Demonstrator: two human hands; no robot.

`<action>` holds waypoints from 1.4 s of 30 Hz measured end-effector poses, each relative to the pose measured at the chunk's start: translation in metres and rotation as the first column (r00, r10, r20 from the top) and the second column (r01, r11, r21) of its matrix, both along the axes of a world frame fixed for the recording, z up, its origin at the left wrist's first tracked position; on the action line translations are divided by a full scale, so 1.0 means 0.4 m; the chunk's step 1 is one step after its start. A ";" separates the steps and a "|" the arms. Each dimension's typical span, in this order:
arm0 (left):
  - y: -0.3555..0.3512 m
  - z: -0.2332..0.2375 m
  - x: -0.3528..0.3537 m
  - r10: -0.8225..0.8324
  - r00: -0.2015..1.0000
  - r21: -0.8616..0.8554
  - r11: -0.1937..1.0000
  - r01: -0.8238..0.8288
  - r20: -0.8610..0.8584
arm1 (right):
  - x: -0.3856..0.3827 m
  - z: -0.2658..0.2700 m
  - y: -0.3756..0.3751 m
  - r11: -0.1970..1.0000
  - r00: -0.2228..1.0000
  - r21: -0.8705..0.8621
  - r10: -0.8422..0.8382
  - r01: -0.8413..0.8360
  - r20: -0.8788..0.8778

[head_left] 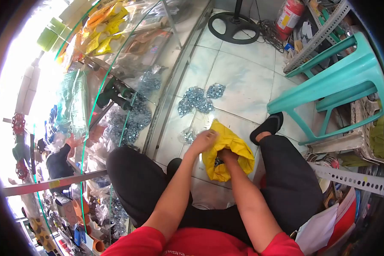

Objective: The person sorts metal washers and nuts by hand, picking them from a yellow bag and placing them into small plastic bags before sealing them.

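A yellow bag (235, 140) stands on the tiled floor between my legs, its mouth turned toward me. My left hand (204, 141) has its fingers curled at the bag's left rim. Inside the mouth is my right hand (228, 156), its fingers hidden by the bag. Some small metal pieces (219, 161) show in the opening beside my right wrist. Just left of my left hand lies a clear plastic bag of small metal pieces (187, 135). Farther off on the tiles are clear packs of what look like metal nuts (195, 99) and a smaller pack (216, 90).
A glass-sided display case (134, 55) on the left holds more packs of metal pieces (134, 121). To the right stands a turquoise plastic stool (328, 91). A black round base (233, 27) and a red fire extinguisher (289, 17) are at the back.
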State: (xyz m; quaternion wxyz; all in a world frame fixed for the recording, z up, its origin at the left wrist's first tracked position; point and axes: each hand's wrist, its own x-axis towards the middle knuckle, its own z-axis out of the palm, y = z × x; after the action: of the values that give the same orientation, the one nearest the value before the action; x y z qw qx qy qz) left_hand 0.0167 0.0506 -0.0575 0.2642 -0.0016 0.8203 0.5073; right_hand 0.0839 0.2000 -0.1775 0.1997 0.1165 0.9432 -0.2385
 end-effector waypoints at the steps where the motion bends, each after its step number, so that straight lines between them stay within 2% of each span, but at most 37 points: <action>1: 0.014 0.010 0.012 -0.164 0.986 -0.010 0.986 0.164 0.031 | -0.009 -0.004 0.008 0.992 1.000 -0.123 0.000 0.003 0.024; 2: 0.021 0.021 0.029 -0.221 0.972 -0.108 0.971 0.213 -0.074 | 0.005 -0.001 0.030 0.940 0.990 -0.333 -0.034 0.078 0.138; 4: 0.036 0.013 0.068 -0.361 0.896 -0.310 0.909 0.277 -0.260 | 0.008 -0.020 0.020 0.976 0.982 -0.219 0.023 0.019 0.186; 5: 0.047 0.003 0.070 -0.294 0.914 -0.254 0.941 0.225 -0.279 | 0.001 -0.028 0.018 0.987 0.978 -0.159 0.045 -0.012 0.206; 8: 0.091 -0.055 0.064 -0.121 0.936 -0.083 0.992 0.098 -0.329 | 0.003 0.023 -0.013 0.991 0.996 0.132 0.046 -0.036 -0.074; 9: 0.109 -0.053 0.056 -0.092 0.933 -0.034 0.996 0.086 -0.347 | 0.003 -0.001 -0.005 0.999 0.996 0.033 0.025 -0.022 -0.089; 11: 0.140 -0.022 0.064 -0.051 0.925 0.043 0.996 0.072 -0.375 | -0.002 -0.149 0.022 0.986 0.994 -0.169 -0.029 0.011 -0.106; 12: 0.156 0.023 0.064 -0.039 0.917 0.070 0.995 0.072 -0.397 | 0.011 -0.281 0.028 0.952 0.885 -0.291 -0.214 0.094 -0.413; 14: 0.174 0.089 0.072 -0.038 0.914 0.088 0.993 0.081 -0.405 | 0.016 -0.154 0.033 0.964 0.925 -0.252 -0.166 0.080 -0.341; 17: 0.179 0.108 0.074 -0.160 0.879 0.098 0.969 0.226 -0.449 | 0.017 -0.038 0.038 0.959 0.940 -0.271 -0.166 0.084 -0.297; 20: 0.172 0.131 0.054 -0.247 0.878 -0.025 0.965 0.260 -0.409 | 0.003 0.037 0.051 0.940 0.943 -0.328 -0.190 0.094 -0.273; 23: 0.152 0.149 0.058 -0.246 0.878 -0.178 0.966 0.187 -0.412 | 0.006 0.044 0.053 0.902 0.929 -0.412 -0.257 0.131 -0.266; 25: 0.142 0.167 0.069 -0.216 0.868 -0.256 0.961 0.107 -0.448 | 0.016 -0.013 0.048 0.875 0.912 -0.460 -0.302 0.150 -0.277; 26: 0.138 0.184 0.080 -0.199 0.861 -0.285 0.956 0.066 -0.468 | 0.018 -0.106 0.064 0.927 0.912 -0.366 -0.222 0.088 -0.344; 29: 0.132 0.237 0.104 -0.151 0.893 -0.331 0.944 0.002 -0.425 | 0.026 -0.019 0.076 0.957 0.967 -0.288 -0.101 0.031 -0.233; 30: 0.130 0.251 0.110 -0.135 0.910 -0.338 0.941 -0.006 -0.393 | 0.025 0.022 0.074 0.848 0.962 -0.490 -0.267 0.202 -0.064; 31: 0.127 0.261 0.104 -0.208 0.946 -0.351 0.930 0.112 -0.249 | 0.023 0.056 0.072 0.676 0.914 -0.633 -0.384 0.377 0.134; 32: 0.123 0.272 0.090 -0.281 0.955 -0.344 0.910 0.231 -0.100 | 0.026 0.092 0.071 0.458 0.827 -0.706 -0.444 0.540 0.344; 33: 0.119 0.278 0.089 -0.352 0.935 -0.317 0.882 0.348 0.048 | 0.046 0.031 0.098 0.222 0.813 -0.798 -0.332 0.561 0.479; 34: 0.113 0.285 0.103 -0.370 0.904 -0.197 0.890 0.411 0.215 | 0.066 -0.026 0.123 -0.029 0.799 -0.815 -0.184 0.578 0.573; 35: 0.106 0.281 0.118 -0.399 0.840 -0.067 0.889 0.452 0.369 | 0.069 0.015 0.123 -0.274 0.787 -0.759 -0.014 0.591 0.617; 36: 0.095 0.278 0.129 -0.436 0.748 0.065 0.880 0.470 0.501 | 0.083 0.059 0.117 -0.259 0.670 -0.701 -0.208 0.665 0.713; 38: 0.072 0.176 0.159 -0.289 0.932 0.064 0.957 0.282 0.219 | 0.078 0.074 0.108 -0.275 0.623 -0.674 -0.256 0.686 0.739; 39: 0.067 0.094 0.169 -0.193 0.979 0.087 0.979 0.187 0.071 | 0.073 0.081 0.105 -0.287 0.597 -0.660 -0.281 0.695 0.751; 40: 0.071 -0.004 0.175 -0.018 1.000 0.137 0.990 0.020 -0.022 | 0.077 0.133 0.092 -0.249 0.594 -0.665 -0.307 0.704 0.744; 42: 0.051 -0.034 0.170 0.110 0.992 0.319 0.939 -0.126 0.068 | 0.096 0.184 0.087 -0.244 0.627 -0.700 -0.318 0.671 0.711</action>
State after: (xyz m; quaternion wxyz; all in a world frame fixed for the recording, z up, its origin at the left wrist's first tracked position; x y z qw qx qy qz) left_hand 0.0847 0.0710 -0.0709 0.2500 -0.0200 0.7181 0.6492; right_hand 0.1222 0.2348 -0.1039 0.2239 0.3552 0.3319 -0.8447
